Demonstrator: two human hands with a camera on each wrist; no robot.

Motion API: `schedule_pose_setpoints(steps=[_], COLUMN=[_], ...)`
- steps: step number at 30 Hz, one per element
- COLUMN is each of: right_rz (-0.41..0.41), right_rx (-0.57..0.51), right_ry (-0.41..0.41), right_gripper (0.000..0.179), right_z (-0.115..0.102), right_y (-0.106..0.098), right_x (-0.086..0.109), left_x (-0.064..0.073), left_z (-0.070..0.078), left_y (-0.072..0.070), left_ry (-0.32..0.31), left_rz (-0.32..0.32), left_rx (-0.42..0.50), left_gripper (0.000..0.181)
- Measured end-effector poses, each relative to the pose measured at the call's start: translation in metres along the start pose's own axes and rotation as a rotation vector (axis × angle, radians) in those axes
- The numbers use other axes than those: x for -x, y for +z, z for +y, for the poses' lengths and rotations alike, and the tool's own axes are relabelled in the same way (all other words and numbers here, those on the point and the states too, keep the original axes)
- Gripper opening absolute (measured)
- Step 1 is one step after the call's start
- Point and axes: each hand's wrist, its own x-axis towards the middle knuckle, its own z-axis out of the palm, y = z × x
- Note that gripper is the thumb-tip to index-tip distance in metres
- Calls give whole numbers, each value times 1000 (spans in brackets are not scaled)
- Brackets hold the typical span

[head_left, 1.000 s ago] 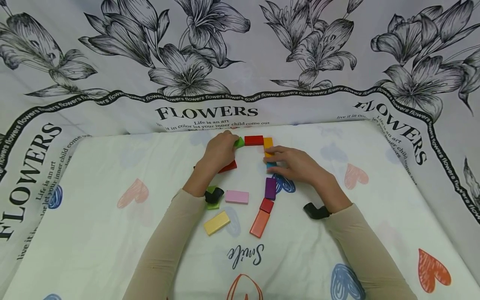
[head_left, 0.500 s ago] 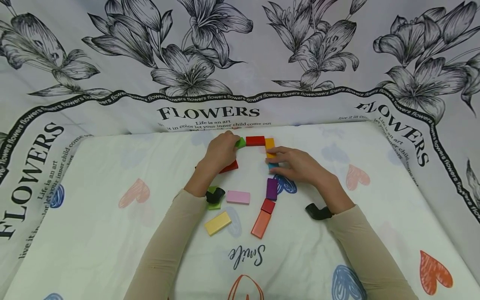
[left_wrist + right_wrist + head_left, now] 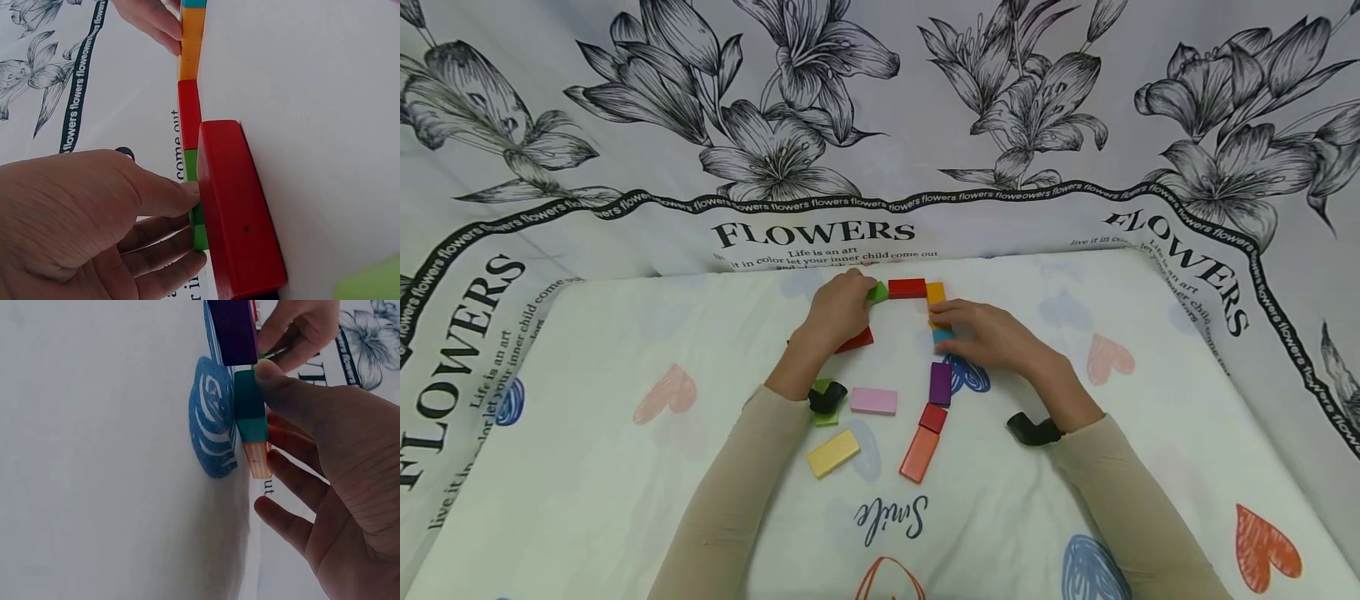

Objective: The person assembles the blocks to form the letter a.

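At the far left end of a row of wooden blocks, my left hand [image 3: 838, 308] pinches a green block [image 3: 877, 292], its thumb on one side and fingers behind. A red block [image 3: 907, 288] adjoins it, followed by a yellow-orange block [image 3: 936, 293] set at a corner. My right hand [image 3: 988, 333] holds a blue block [image 3: 943, 335] by its sides, the thumb on its near end and fingers reaching along the orange one. Another red block [image 3: 234, 206] stands close in front of the left hand, over a dark piece mostly hidden.
Nearer lie a purple block [image 3: 940, 383], a small red block [image 3: 933, 417] and a coral block [image 3: 919, 455] in a line. A pink block [image 3: 873, 402], a yellow block [image 3: 833, 454] and a light green block [image 3: 826, 419] lie left of them, on a printed white cloth [image 3: 587, 433].
The right hand's fingers have drawn slightly closer together around the blue and orange blocks. The left hand stays at the green block; the head view has shifted a little.
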Motion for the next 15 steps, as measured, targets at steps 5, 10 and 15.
schedule_pose_setpoints(steps=[5,10,15], right_rz=[4,16,24], right_rx=[-7,-29,-26], right_ry=[-15,-22,-18], right_gripper=[49,40,41], right_z=[1,1,1], right_y=[3,1,2], right_x=[1,3,3], left_x=[0,-1,-2], left_z=[-1,0,-2], left_y=[3,4,3], left_ry=[8,10,12], left_rz=[10,13,-5], left_rx=[-13,-20,-4], left_gripper=[28,27,28])
